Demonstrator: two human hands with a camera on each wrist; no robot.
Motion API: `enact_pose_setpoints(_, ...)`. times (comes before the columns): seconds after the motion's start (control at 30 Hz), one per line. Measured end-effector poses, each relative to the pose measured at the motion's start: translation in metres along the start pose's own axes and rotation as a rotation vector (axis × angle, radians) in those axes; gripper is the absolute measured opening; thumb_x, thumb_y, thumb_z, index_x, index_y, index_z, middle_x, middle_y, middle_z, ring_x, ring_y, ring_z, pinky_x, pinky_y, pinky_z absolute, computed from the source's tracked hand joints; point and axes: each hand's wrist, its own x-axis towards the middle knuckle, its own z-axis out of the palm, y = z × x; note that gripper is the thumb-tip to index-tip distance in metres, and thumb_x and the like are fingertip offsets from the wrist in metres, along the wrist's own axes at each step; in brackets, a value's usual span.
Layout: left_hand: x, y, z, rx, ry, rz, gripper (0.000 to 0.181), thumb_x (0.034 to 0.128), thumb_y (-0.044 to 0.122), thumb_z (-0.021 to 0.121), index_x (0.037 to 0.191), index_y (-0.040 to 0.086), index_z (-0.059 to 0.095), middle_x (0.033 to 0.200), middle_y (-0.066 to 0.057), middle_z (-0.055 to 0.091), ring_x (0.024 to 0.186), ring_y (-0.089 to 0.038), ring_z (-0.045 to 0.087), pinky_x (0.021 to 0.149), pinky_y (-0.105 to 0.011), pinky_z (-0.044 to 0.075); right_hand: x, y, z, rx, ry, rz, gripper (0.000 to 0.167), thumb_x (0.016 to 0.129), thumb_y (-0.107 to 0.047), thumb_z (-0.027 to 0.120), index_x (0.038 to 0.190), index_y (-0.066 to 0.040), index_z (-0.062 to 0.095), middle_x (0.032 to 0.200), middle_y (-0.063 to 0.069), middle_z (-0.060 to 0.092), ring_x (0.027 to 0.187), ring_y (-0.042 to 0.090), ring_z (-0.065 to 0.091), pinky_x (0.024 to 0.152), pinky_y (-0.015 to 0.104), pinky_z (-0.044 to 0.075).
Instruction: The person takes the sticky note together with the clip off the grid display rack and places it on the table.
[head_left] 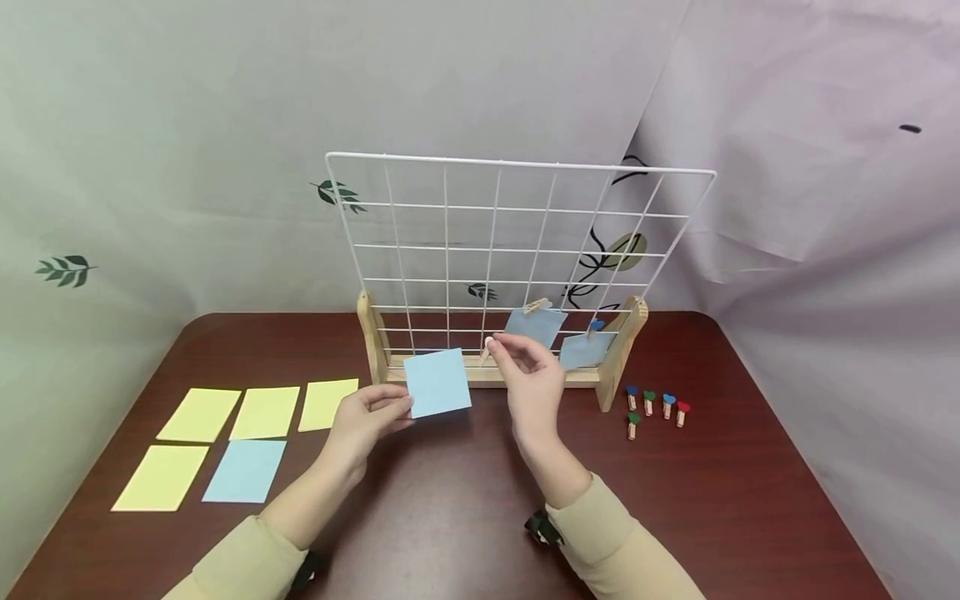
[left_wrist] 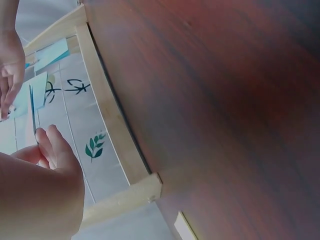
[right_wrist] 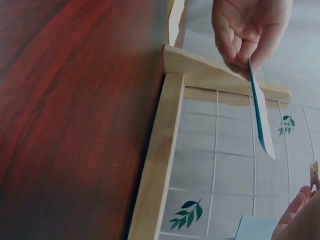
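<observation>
Pale blue paper, cut as a square note [head_left: 438,383], is pinched near its lower left corner by the thumb and fingers of the left hand [head_left: 365,420]. The note is raised above the dark red-brown wooden table [head_left: 465,508], in front of the lower left part of a white wire grid [head_left: 495,207]. That grid leans back in a light wooden stand [head_left: 622,358] near the table's far edge. The right hand [head_left: 537,387] pinches a small wooden clothespin with a white top [head_left: 485,353] between thumb and index finger, just beside the note and apart from it; how its other fingers curl is hard to tell.

Two light blue paper notes [head_left: 586,352] hang low on the grid's right half, one under a wooden peg with a pale top [head_left: 536,307], one under a peg with a blue heart [head_left: 597,325]. Toward the table's left edge lie four yellow paper notes [head_left: 265,413] and a flat light blue square note [head_left: 244,472]. Toward the right edge, five wooden pegs with blue, green and red hearts [head_left: 648,405] form a loose group.
</observation>
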Motion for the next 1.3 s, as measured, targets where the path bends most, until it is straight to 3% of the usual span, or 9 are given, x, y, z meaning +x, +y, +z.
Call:
enact_pose_setpoints(0.23, -0.006, 0.000, -0.019, 0.062, 0.017, -0.017, 0.029, 0.0995, 0.000, 0.069, 0.123, -0.016, 0.065, 0.083, 0.006, 0.074, 0.071, -0.004, 0.073, 0.079, -0.022, 0.066, 0.000, 0.006, -0.009, 0.002, 0.005, 0.034, 0.017, 0.090, 0.006, 0.081, 0.104, 0.014, 0.077, 0.083, -0.012, 0.078, 0.079, 0.000, 0.075, 0.079, 0.015, 0.062)
enact_pose_setpoints(0.5, -0.012, -0.004, -0.039, 0.100, 0.052, -0.043, 0.035, 0.0994, 0.002, 0.070, 0.128, -0.016, 0.063, 0.086, 0.006, 0.075, 0.073, -0.004, 0.074, 0.080, -0.022, 0.066, 0.001, 0.006, -0.019, -0.013, 0.019, 0.065, 0.018, 0.090, 0.005, 0.080, 0.105, 0.015, 0.076, 0.083, -0.010, 0.079, 0.079, 0.000, 0.074, 0.080, 0.015, 0.062)
enact_pose_setpoints(0.83, -0.019, -0.010, -0.061, 0.153, 0.065, -0.073, 0.038, 0.1000, 0.005, 0.071, 0.130, -0.017, 0.062, 0.087, 0.006, 0.076, 0.075, -0.004, 0.074, 0.080, -0.023, 0.067, 0.000, 0.006, -0.032, -0.033, 0.048, 0.125, 0.020, 0.092, 0.003, 0.080, 0.107, 0.015, 0.076, 0.081, -0.016, 0.077, 0.076, 0.000, 0.072, 0.076, 0.015, 0.061)
enact_pose_setpoints(1.3, -0.029, -0.020, -0.093, 0.256, 0.080, -0.146, 0.043, 0.1016, 0.011, 0.072, 0.134, -0.016, 0.060, 0.091, 0.006, 0.077, 0.078, -0.004, 0.075, 0.079, -0.022, 0.066, 0.005, 0.012, -0.067, -0.067, 0.101, 0.151, 0.024, 0.094, 0.002, 0.077, 0.112, 0.019, 0.073, 0.082, -0.018, 0.077, 0.078, -0.002, 0.072, 0.077, 0.015, 0.061)
